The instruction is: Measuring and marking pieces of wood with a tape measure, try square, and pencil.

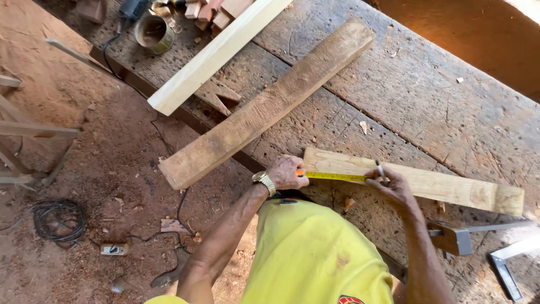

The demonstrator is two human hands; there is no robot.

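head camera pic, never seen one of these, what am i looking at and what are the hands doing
This is one picture from a camera worn on a person's head, looking down at their own two bare hands; no machine is involved. They stand at a rough wooden workbench. The left hand, with a wristwatch, pins the end of a yellow tape measure on a short wooden board. The right hand holds a pencil against that board by the tape. A longer rough plank and a pale planed beam lie further up the bench. Sawdust covers the floor.
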